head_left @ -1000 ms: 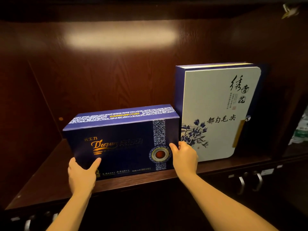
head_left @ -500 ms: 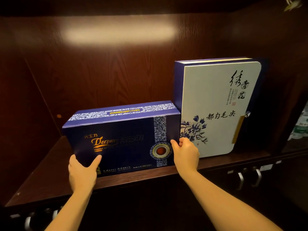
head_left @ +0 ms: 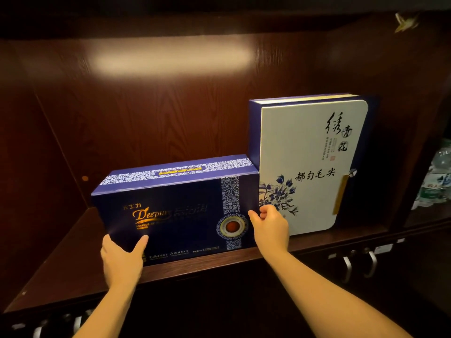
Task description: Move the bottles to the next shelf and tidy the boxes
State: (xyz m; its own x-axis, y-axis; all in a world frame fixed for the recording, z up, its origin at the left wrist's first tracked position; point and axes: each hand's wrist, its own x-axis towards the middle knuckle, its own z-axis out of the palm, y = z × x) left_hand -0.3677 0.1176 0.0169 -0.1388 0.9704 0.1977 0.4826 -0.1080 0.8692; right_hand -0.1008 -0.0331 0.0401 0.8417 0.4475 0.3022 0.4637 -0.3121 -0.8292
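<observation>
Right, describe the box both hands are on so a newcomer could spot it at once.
Look at the dark wooden shelf: two boxes stand side by side on it. The navy box is the low, wide one on the left, with gold "Deepure" lettering and a round medallion; its neighbour, the white box, is taller, with blue flowers.

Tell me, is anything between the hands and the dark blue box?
Nothing. The left hand grips the dark blue box at its lower left corner, and the right hand holds its right edge, just in front of the white box.
</observation>
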